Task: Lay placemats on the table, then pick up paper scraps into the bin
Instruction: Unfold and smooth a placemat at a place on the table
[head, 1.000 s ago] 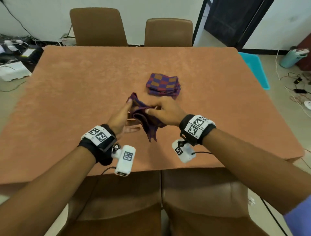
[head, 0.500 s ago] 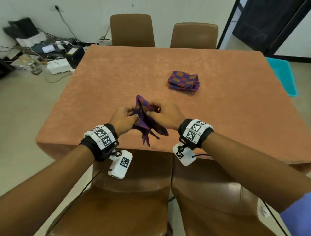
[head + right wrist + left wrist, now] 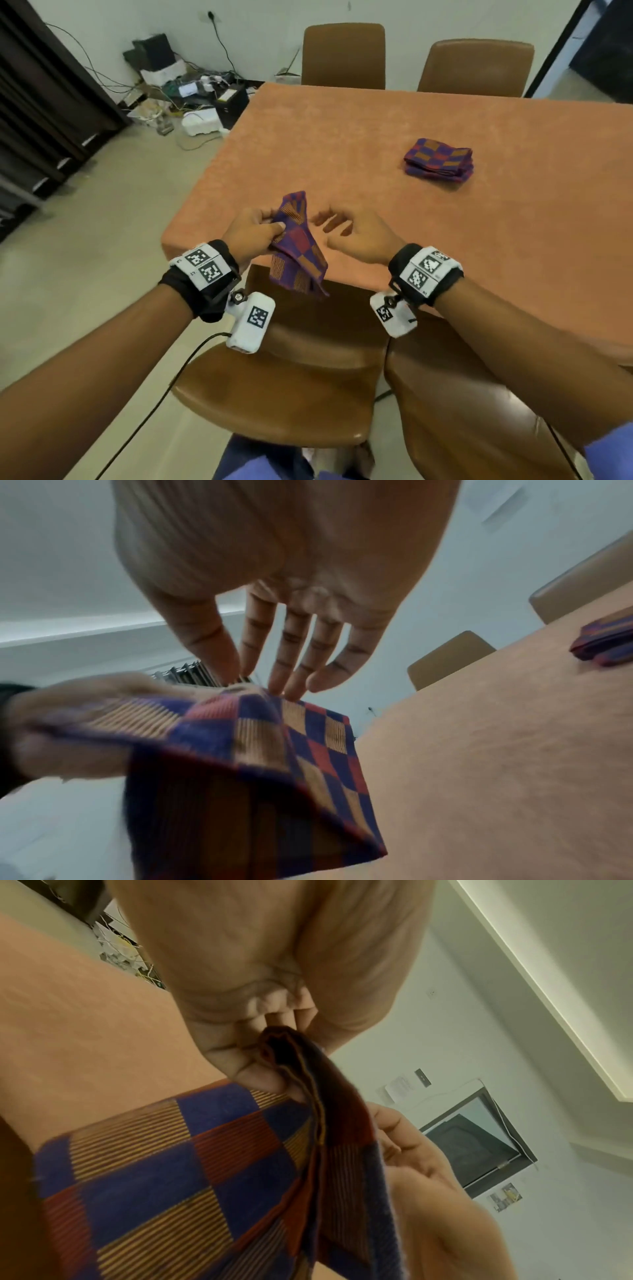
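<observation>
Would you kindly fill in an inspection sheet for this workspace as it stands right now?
Surface: table under an orange cloth.
Job's things: one checked placemat hangs folded from the left hand over the near table edge; folded stack of placemats lies further back on the table. Paper scraps, bin: nothing seen.
Clutter: nothing seen on the table.
Grippers: left hand pinches the placemat; right hand open beside it, holding nothing.
Cables: wrist camera cable; tangled floor wires.
Surroundings: brown chairs on both sides of the table.
</observation>
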The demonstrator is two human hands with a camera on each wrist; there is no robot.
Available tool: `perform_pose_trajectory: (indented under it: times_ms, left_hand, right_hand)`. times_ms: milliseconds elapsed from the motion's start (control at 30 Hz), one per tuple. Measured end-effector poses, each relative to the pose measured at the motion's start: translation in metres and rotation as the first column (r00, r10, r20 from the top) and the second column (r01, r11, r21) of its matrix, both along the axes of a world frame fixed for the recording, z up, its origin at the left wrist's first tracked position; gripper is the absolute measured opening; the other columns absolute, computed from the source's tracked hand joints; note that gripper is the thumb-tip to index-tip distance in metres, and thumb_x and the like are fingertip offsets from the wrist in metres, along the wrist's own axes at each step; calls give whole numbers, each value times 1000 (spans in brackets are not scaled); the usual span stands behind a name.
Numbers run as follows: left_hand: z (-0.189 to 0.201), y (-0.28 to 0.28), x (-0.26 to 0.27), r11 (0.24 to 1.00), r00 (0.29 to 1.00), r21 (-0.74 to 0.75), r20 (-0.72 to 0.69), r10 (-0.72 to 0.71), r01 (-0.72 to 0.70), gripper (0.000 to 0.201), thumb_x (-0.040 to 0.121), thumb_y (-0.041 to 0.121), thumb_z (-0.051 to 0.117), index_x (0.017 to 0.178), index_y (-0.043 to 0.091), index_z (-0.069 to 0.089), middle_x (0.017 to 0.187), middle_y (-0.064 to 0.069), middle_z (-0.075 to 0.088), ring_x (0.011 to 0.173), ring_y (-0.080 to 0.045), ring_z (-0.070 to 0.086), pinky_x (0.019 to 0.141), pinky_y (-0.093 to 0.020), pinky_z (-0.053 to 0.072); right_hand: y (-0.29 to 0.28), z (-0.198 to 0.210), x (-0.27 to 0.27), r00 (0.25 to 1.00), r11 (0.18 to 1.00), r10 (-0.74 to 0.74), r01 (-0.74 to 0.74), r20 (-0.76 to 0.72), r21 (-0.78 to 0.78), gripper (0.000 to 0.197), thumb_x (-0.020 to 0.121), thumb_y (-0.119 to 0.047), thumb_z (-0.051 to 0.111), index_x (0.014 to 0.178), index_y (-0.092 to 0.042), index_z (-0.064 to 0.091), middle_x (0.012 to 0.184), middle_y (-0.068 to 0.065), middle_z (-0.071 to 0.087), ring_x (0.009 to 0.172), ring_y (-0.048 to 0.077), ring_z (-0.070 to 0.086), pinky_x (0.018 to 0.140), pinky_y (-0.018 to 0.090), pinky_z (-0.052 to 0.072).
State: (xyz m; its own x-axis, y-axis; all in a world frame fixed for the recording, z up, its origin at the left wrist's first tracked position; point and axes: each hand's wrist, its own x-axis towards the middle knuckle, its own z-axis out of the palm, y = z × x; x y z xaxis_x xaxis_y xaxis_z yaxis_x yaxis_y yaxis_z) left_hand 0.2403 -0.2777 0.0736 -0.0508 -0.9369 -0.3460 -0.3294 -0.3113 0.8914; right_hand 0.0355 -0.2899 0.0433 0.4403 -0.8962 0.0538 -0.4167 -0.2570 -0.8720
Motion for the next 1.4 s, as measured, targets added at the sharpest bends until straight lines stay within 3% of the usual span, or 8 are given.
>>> perform_pose_trajectory:
  times_ms: [167, 433, 633, 767, 867, 933, 1200, 1400]
  left_hand:
    - [6, -9, 25, 994, 993, 34, -54, 106, -104, 24, 93, -3, 43, 85, 11, 60, 75, -8, 59, 58, -11, 55, 51, -18, 50]
    - [-5, -38, 78, 975, 895, 94, -387, 223, -202, 9, 90, 3, 55, 84, 5, 62, 81, -10, 61, 71, -15, 59, 63, -21, 55]
    - [-13, -59, 138, 992, 846, 99, -533, -15, 80, 22, 90, 10, 61, 108, -3, 63, 98, -16, 66, 88, -21, 64, 83, -27, 55]
    - [-13, -75, 183, 971, 832, 79, -534, -149, 224, 32, 92, 3, 55, 122, -8, 55, 113, -26, 63, 97, -29, 66, 75, -32, 59]
    - [-18, -88, 209, 965, 861, 86, -476, -180, 249, 29, 89, 3, 60, 117, -5, 59, 118, -29, 61, 105, -33, 63, 90, -41, 55]
    - [-19, -94, 222, 962, 876, 49, -429, -222, 268, 25, 87, 0, 62, 112, -3, 63, 119, -29, 61, 108, -35, 61, 99, -45, 49]
    - [-19, -115, 242, 949, 831, -10, -480, -281, 316, 19, 88, -1, 59, 106, -5, 65, 95, -14, 68, 79, -13, 69, 70, -21, 56]
    - [-22, -120, 235, 954, 838, 4, -478, -263, 301, 19, 87, 1, 62, 105, -6, 65, 99, -21, 67, 85, -21, 66, 80, -30, 57]
  right_hand:
    - [31, -15, 36, 974, 976, 218, -219, 69, 5, 73, 77, -9, 76, 138, -33, 43, 137, -11, 47, 118, -3, 52, 80, 11, 48]
    - [26, -19, 110, 972, 999, -1, -7, 233, 34, 67, 86, -32, 69, 145, -22, 40, 139, -1, 53, 122, 7, 56, 102, 33, 49]
    - [0, -22, 195, 876, 950, -307, 261, 371, 170, 53, 87, -19, 66, 137, -12, 50, 123, 9, 66, 113, 18, 64, 97, 51, 51]
    - [-15, -19, 242, 850, 916, -401, 365, 341, 167, 49, 86, -11, 69, 132, -16, 55, 112, 7, 71, 103, 14, 68, 92, 39, 55]
    - [-24, -17, 269, 828, 885, -466, 432, 311, 174, 40, 86, 1, 62, 125, -6, 61, 108, 8, 71, 95, 9, 67, 86, 26, 55]
    - [-30, -16, 281, 815, 881, -471, 420, 338, 215, 31, 88, 1, 57, 117, -2, 65, 104, 12, 71, 93, 14, 66, 86, 33, 56]
    - [-38, 3, 293, 795, 845, -531, 473, 293, 249, 27, 88, -5, 66, 115, -2, 68, 102, 16, 73, 91, 24, 71, 87, 41, 57]
    - [-40, 5, 291, 810, 837, -547, 518, 210, 178, 26, 86, 2, 63, 110, -4, 69, 98, 12, 74, 87, 20, 72, 79, 32, 59]
